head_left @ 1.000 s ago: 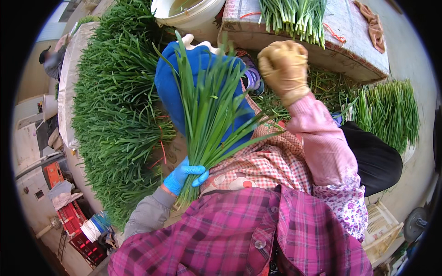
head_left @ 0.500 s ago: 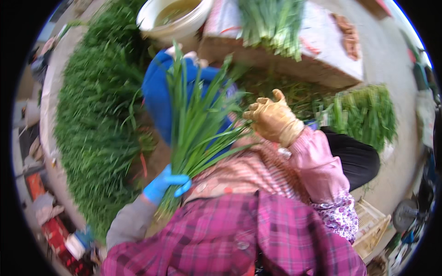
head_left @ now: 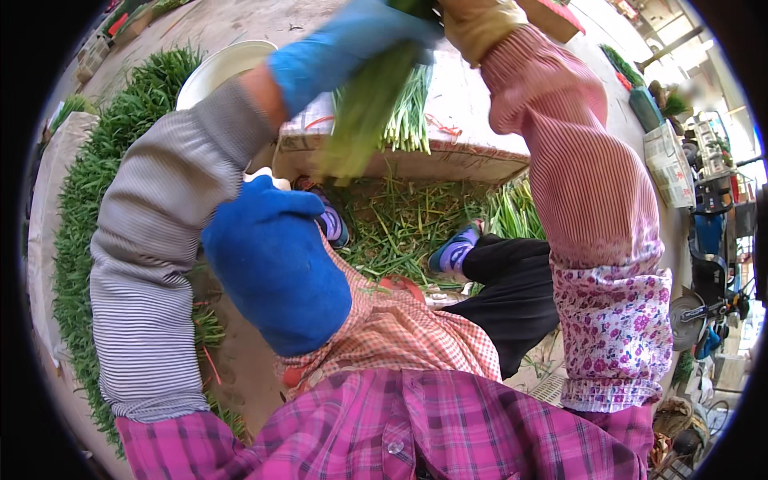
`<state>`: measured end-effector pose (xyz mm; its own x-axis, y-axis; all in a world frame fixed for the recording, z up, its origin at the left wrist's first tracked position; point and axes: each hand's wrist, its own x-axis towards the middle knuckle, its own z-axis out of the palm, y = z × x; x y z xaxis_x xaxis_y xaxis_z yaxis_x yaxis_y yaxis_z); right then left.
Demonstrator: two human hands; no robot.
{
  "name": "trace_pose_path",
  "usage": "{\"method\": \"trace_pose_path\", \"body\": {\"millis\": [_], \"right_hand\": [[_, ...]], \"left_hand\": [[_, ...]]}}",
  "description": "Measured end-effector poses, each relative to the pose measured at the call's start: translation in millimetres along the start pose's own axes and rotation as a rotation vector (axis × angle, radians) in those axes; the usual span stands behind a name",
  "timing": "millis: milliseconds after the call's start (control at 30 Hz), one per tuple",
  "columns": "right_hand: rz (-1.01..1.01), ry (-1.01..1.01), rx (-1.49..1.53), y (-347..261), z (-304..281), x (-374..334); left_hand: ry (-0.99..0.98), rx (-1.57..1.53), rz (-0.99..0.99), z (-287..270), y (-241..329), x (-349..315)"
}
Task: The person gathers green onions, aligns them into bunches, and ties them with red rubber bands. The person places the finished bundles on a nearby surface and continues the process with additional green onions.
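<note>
My left hand, in a blue glove, is raised at the top of the view. It is closed around a bunch of garlic chives, smeared by motion, whose stalk ends hang down while the upper leaves leave the picture. Close by on the right is my right hand in a tan glove; its fingers are cut off by the upper edge. Behind the held bunch, more chives with pale stalks lie on a low, cloth-covered block. A blue cloth covers my left knee.
A long heap of green leaves runs down the left side. Beside it stands a white bucket, partly behind my left sleeve. Loose leaves litter the floor between my feet, and cut greens lie past my right shoe.
Both hands have risen and moved away from my lap to the upper edge. The bunch went along in my left hand and now hangs stalks down. The view has shifted too.
</note>
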<state>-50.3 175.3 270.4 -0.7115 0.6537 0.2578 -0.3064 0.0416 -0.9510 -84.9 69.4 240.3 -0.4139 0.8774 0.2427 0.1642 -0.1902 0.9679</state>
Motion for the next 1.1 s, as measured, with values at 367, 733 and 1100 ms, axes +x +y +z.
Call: {"method": "trace_pose_path", "body": {"millis": [367, 733, 1100], "right_hand": [[0.539, -0.245, 0.269, 199, -109, 128], [0.569, -0.058, -0.166, 312, -28, 132], [-0.152, -0.472, -0.783, 251, -60, 126]], "left_hand": [[-0.330, 0.972, 0.324, -104, -208, 37], [0.145, 0.535, 0.321, -103, -257, 16], [-0.524, 1.094, 0.548, -72, -259, 60]]}}
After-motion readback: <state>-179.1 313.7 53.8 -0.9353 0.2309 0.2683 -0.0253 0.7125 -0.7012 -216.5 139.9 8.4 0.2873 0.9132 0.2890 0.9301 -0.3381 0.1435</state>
